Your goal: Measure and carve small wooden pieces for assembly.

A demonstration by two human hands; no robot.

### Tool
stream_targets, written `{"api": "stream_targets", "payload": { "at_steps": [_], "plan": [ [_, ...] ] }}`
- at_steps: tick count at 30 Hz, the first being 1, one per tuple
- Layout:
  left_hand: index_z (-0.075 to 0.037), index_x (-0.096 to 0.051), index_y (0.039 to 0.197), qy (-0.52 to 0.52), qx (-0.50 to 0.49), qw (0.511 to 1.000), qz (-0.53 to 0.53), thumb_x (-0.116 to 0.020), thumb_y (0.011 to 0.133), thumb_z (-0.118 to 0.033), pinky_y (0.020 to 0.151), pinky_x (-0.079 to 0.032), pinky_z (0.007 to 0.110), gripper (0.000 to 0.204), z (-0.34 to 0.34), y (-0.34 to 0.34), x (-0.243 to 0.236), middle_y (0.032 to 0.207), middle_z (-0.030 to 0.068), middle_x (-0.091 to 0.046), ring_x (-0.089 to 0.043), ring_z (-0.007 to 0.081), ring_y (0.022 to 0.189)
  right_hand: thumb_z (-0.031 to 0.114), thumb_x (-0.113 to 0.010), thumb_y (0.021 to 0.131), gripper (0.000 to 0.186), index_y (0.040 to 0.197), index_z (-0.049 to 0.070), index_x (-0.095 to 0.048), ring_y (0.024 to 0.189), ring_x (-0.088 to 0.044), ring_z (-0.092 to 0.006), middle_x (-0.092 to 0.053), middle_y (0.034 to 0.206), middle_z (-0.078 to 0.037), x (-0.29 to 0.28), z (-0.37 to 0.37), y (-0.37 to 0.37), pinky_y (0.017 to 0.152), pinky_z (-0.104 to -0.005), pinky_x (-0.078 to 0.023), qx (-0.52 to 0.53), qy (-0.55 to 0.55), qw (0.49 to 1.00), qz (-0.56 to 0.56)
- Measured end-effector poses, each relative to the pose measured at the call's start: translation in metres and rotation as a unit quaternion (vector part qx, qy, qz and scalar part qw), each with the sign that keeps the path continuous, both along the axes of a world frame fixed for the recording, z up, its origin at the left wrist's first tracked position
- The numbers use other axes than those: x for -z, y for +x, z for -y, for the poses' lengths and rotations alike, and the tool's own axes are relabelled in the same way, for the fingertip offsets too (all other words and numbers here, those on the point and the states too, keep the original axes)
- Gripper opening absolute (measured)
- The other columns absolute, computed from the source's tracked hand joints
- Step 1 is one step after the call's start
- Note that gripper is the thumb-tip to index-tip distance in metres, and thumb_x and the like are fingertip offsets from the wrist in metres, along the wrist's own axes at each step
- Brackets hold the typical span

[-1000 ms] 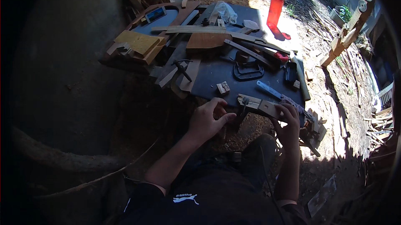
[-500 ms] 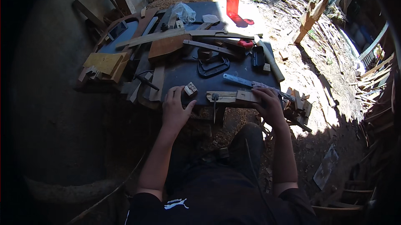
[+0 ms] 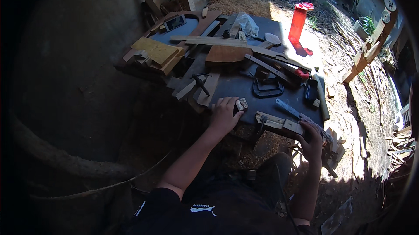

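A dark table is strewn with wood and tools; a red bottle is seen toward one o'clock. Near five o'clock, a pale wooden piece is touched at its four o'clock end by the right hand, fingers bent, grip unclear. At seven o'clock, the left hand is half curled, a small grooved block being flanked by thumb and fingers; whether it is gripped cannot be told.

Shaded grey wall at left, dark-topped table, sunlit littered ground at right, wooden post
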State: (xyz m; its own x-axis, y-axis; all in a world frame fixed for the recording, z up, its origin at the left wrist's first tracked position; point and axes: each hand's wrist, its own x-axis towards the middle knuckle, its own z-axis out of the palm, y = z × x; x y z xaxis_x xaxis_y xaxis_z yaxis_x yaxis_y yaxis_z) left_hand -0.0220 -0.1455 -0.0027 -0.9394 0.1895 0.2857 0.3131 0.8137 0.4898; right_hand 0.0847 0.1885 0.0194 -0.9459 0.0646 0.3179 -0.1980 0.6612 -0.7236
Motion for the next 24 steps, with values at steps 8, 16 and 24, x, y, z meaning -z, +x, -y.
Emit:
{"api": "stream_targets", "payload": {
  "at_steps": [8,16,24],
  "plan": [
    [-0.009,-0.065,0.126,0.016,0.006,0.999,-0.029,-0.08,0.085,-0.03,0.097,-0.043,0.046,0.049,0.006,0.002,0.003,0.121,0.0076,-0.065,-0.06,0.0295,0.118,-0.001,-0.077,0.08,0.052,0.131,0.001,-0.064,0.128,-0.061,-0.0261,-0.066,0.131,-0.014,0.008,-0.005,-0.004,0.112,-0.0387,-0.045,-0.012,-0.084,0.996,0.022],
    [-0.01,-0.065,0.123,0.031,0.009,0.998,-0.049,-0.081,0.084,-0.03,0.095,-0.044,0.045,0.047,0.008,0.003,0.002,0.118,0.0075,-0.066,-0.062,0.0294,0.114,0.001,-0.076,0.081,0.051,0.131,0.002,-0.065,0.129,-0.06,-0.0256,-0.067,0.131,-0.014,0.009,-0.004,-0.003,0.112,-0.0395,-0.044,-0.005,-0.126,0.992,0.032],
    [-0.01,-0.065,0.122,0.041,0.004,0.997,-0.058,-0.082,0.083,-0.029,0.095,-0.045,0.045,0.047,0.01,0.002,0.001,0.116,0.0085,-0.067,-0.064,0.0303,0.112,-0.002,-0.073,0.082,0.044,0.125,0.002,-0.068,0.13,-0.06,-0.0286,-0.067,0.131,-0.015,0.011,-0.006,-0.004,0.113,-0.0404,-0.044,-0.002,-0.102,0.995,0.022]
  ]
}}
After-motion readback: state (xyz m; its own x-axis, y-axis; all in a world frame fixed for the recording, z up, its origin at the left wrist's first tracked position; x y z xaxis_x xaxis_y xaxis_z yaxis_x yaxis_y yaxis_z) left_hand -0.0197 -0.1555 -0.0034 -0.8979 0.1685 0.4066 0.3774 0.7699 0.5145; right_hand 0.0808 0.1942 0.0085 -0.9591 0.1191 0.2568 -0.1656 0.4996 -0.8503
